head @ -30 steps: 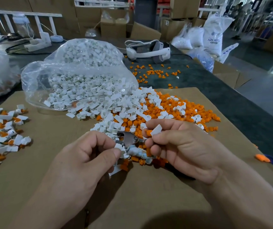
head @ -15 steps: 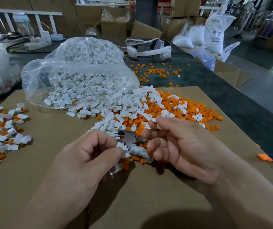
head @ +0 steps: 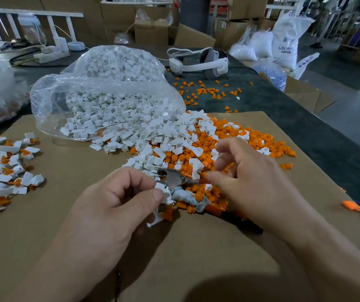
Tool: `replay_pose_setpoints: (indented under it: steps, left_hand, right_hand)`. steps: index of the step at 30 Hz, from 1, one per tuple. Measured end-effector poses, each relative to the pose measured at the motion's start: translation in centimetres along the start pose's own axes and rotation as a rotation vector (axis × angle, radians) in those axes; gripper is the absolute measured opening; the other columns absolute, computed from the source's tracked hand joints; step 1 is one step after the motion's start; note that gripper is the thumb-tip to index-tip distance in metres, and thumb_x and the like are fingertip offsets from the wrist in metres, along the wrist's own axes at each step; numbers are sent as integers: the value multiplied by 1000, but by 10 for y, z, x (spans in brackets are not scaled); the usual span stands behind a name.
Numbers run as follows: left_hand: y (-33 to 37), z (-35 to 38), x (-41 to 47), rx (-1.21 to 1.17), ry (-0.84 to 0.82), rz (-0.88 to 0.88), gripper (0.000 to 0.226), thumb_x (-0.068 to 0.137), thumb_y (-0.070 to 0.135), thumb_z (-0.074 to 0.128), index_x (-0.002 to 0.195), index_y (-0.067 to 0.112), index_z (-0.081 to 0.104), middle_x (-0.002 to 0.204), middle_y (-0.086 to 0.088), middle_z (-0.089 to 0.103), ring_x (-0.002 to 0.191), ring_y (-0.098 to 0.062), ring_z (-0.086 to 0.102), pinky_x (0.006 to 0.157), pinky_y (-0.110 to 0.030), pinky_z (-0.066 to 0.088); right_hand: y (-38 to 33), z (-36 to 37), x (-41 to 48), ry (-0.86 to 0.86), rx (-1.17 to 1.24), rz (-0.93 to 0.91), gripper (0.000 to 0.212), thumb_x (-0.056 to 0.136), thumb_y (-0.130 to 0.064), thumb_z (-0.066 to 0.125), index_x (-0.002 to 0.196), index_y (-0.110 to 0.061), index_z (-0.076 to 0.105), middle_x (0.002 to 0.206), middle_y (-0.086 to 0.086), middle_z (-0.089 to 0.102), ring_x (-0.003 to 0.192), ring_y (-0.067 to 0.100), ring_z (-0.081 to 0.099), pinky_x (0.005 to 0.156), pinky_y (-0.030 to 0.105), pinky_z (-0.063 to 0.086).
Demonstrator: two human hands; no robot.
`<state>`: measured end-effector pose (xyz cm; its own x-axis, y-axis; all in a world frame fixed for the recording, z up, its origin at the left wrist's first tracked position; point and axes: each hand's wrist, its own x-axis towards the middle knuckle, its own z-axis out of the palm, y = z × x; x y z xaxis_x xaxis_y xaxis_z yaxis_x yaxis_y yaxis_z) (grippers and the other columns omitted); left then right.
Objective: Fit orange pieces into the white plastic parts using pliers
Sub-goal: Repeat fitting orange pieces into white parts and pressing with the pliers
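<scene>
White part (head: pixel 164 191) pinched by left hand (head: pixel 113 205); sack (head: pixel 285 38) reads "ABS".

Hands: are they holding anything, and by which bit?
The left hand pinches a white plastic part near its round end, between thumb and forefinger. The right hand holds nothing; its fingers are spread above the orange pieces.
</scene>
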<state>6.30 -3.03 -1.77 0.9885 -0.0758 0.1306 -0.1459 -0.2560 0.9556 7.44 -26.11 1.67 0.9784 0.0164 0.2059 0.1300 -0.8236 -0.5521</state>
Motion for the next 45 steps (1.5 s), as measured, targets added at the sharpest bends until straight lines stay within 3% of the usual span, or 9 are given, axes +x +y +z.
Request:
replay_pose_setpoints:
  steps: [3,9,14,18,24,29,39,42,45]
  left_hand:
    - [-1,-1,0,-3,8,4,44,64,63,69,91,29,72,60,0,67,50,-14,58,51,-39,47]
    - [1,-2,3,2,24,1,42,62,64,68,88,30,73,61,-1,67,50,-13,59,51,-36,49]
    - [0,-2,3,15,9,6,43,63,65,67,89,31,72,61,-1,67,50,-13,60,50,-31,49]
    - [0,-2,4,-15,32,-2,41,62,62,69,87,29,73,60,-2,67,50,-14,59,50,-33,48]
    - [6,-4,5,4,104,-75,40,60,61,68,84,30,72,60,-2,69,47,-10,58,51,-31,48]
    - [12,-2,5,43,145,-129,8,84,35,70,79,29,70,62,1,71,49,-10,62,58,-38,52]
    - [23,2,-2,280,130,-57,14,80,47,55,82,34,60,68,13,68,63,-1,58,53,-27,37]
    - [19,1,-2,248,126,-37,15,81,44,60,84,30,63,65,8,67,56,-6,58,53,-31,43]
    - [15,2,0,116,117,-48,15,83,40,69,82,25,66,62,2,69,52,-11,62,51,-30,49]
  right_hand:
    - [-3,-5,-4,-81,-247,-69,22,84,-57,57,86,-35,53,79,-14,55,71,0,50,54,18,34]
    - [-10,-6,-5,-255,-337,-161,23,97,-44,45,105,-33,64,98,-12,57,88,4,51,78,28,47]
    - [-3,-3,-7,-281,-415,-181,21,101,-29,42,115,-35,56,104,-11,50,92,7,47,74,22,40]
    - [1,-2,-7,-237,-435,-191,17,100,-30,41,102,-30,58,99,-8,50,87,10,50,76,29,46]
    - [-21,-2,-12,-91,-270,-292,14,96,-39,43,100,-33,55,94,-17,48,83,3,48,68,17,39]
    - [-43,23,-24,-307,-285,-446,27,99,-37,45,126,-33,46,103,-7,51,88,13,51,67,28,45]
    - [-42,39,-31,-229,-393,-410,11,99,-21,47,107,-25,54,92,-3,54,74,17,48,60,31,39]
    - [-40,32,-31,-223,-254,-370,15,98,-32,37,100,-29,51,87,-9,53,77,12,50,65,31,45]
    - [-38,24,-27,-208,14,-229,11,90,-35,48,99,-37,53,77,-10,57,70,3,53,58,21,47]
